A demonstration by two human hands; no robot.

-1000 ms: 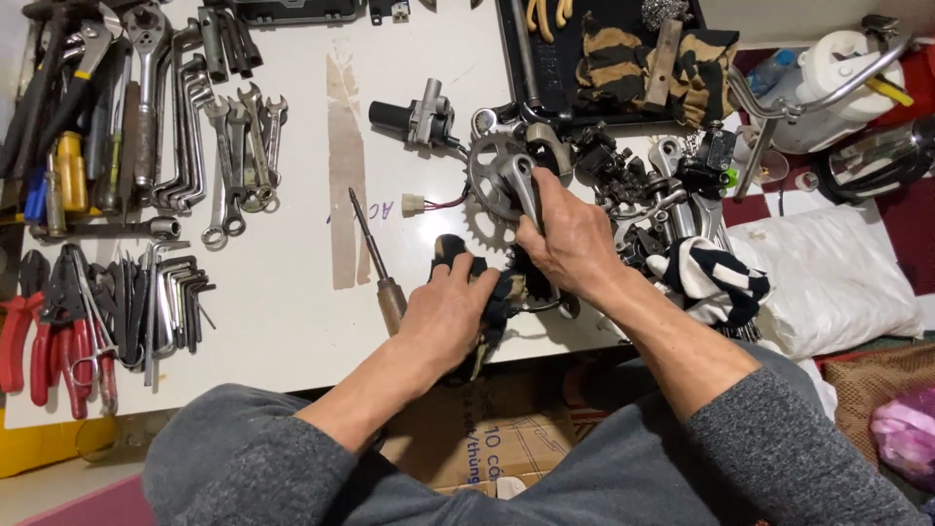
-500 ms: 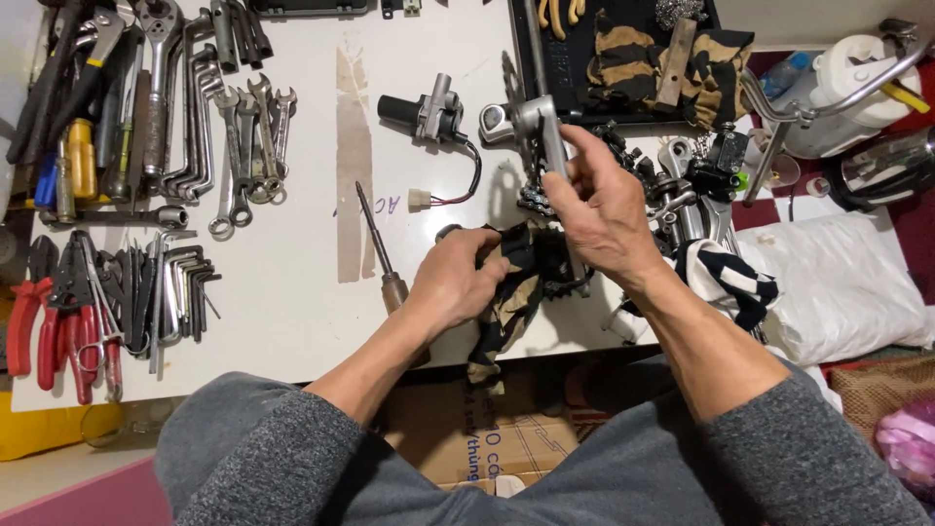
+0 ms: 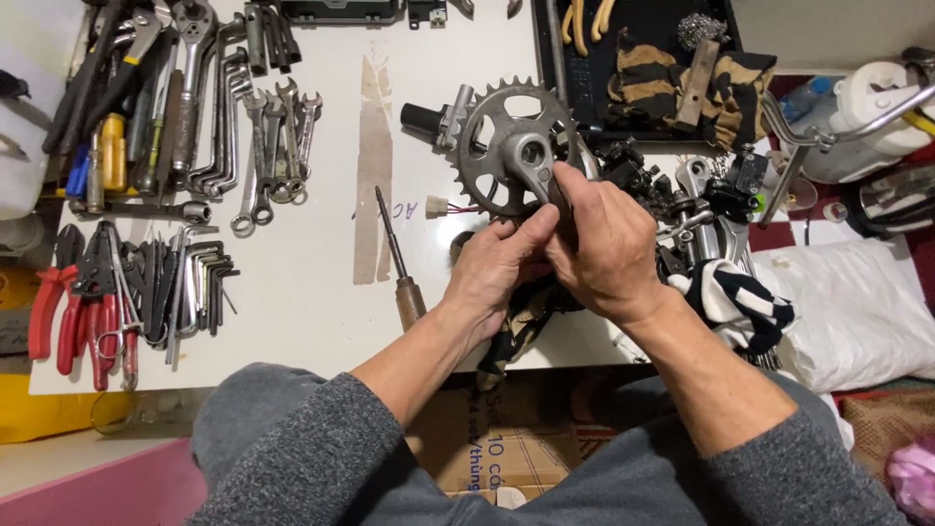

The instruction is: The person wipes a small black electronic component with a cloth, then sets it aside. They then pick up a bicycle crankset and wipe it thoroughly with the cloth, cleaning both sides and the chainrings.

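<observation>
Both hands, our left hand (image 3: 502, 258) and right hand (image 3: 609, 244), are closed around the crank arm of the chainring (image 3: 511, 146), with a screwdriver (image 3: 397, 258) lying just left of them.

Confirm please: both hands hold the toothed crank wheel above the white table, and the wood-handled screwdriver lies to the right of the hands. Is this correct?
Not quite. In the head view the wood-handled screwdriver lies to the left of the hands, not the right. The left hand and right hand do hold the toothed crank wheel above the white table.
</observation>
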